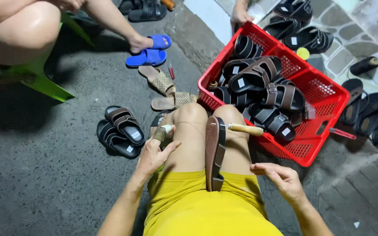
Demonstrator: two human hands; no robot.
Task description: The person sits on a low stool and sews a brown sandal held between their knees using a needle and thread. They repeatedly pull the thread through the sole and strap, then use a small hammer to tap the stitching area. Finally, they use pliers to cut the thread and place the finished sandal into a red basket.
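- In the lower middle of the frame, a brown sandal point(215, 150) stands on its edge between the person's knees. The legs seem to clamp it like a vice, so both hands stay free.
- A tool with a wooden handle point(246, 129) sticks out to the right of the sandal, at the upper part of it. Probably it is pushed into the sole, but I cannot see the tip.
- The left hand point(154, 155) is at the left of the knees, and its fingers point(170, 146) are closed around a small taped object with a light tip point(162, 132). I cannot tell what the object is.
- The right hand point(281, 179) is at the lower right, palm partly up. Its fingers are apart and slightly curled, holding nothing that I can see. A thin thread may run to it, but this is too fine to be sure.
- A red plastic basket point(324, 105) stands in the upper right, just beside the knees, full of dark and brown sandals, so they are easy to reach.
- A pair of black sandals point(120, 131) lies on the grey floor point(44, 175) at the left of the person.
- In the upper left, another person sits on a green stool point(44, 81) with blue slippers point(147, 54) near the foot.
- Another hand point(240, 15) holds the far rim of the basket at the top.
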